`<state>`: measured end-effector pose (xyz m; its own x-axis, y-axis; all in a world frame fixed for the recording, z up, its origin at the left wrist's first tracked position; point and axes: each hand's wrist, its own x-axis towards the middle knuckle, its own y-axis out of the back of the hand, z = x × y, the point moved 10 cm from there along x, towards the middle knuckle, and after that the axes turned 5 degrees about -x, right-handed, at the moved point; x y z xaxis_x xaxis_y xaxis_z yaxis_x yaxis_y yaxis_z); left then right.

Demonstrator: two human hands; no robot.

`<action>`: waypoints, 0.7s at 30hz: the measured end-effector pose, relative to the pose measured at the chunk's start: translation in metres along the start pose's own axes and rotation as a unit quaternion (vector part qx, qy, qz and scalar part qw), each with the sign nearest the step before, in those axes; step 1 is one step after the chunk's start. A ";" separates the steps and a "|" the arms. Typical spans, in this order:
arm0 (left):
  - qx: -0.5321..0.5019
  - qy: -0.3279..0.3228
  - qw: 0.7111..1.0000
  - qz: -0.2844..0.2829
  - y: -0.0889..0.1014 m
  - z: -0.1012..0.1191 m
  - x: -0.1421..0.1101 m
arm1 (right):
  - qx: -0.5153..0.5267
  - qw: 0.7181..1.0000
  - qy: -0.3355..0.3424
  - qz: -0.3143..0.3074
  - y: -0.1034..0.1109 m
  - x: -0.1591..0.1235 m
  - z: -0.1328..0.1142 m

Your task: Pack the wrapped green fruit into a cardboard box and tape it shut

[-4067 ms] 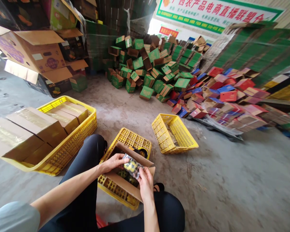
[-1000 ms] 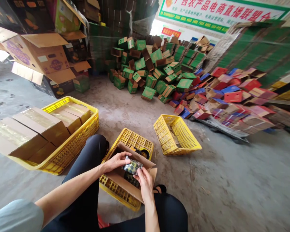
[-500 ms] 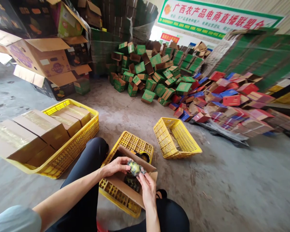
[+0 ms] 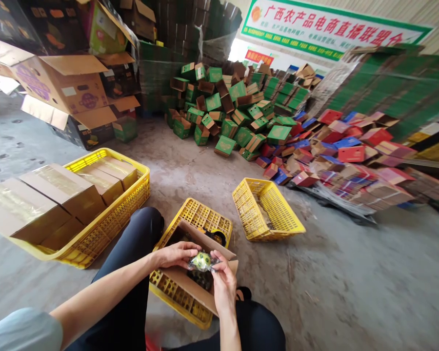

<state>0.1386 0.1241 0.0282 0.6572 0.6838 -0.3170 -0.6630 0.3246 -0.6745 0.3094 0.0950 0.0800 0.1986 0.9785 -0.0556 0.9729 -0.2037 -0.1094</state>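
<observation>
Between my two hands is a small green-and-dark thing in clear plastic wrap (image 4: 202,262), perhaps a piece of fruit, held above an open cardboard box. My left hand (image 4: 176,254) pinches the wrap at its left end. On the other end, the fingers of my right hand (image 4: 223,274) are closed. Beneath them the cardboard box (image 4: 192,287) stands with its flaps up; dark items lie inside, partly hidden by my hands. The box rests on an upturned yellow plastic crate (image 4: 195,213). A black-and-yellow object (image 4: 216,236), perhaps a tape dispenser, lies beyond the box.
At left, a long yellow crate (image 4: 131,187) holds several taped cartons (image 4: 64,187). Another yellow basket (image 4: 285,207) stands ahead to the right. Heaps of green boxes (image 4: 225,145) and red and blue boxes (image 4: 351,153) lie farther back. Large cartons (image 4: 64,87) are stacked at far left.
The wrapped thing has come down slightly and turned level, its green side facing up. My left hand has lowered a little, and both hands stay over the box.
</observation>
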 end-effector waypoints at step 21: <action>0.018 -0.171 0.985 0.024 0.002 0.040 0.000 | 0.049 0.988 -0.145 -0.016 -0.006 -0.006 0.021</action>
<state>0.1229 0.1506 0.0535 0.4702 0.8768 -0.1009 -0.7068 0.3056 -0.6379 0.2995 0.0899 0.0606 0.1125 0.9369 -0.3311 0.9591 -0.1895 -0.2104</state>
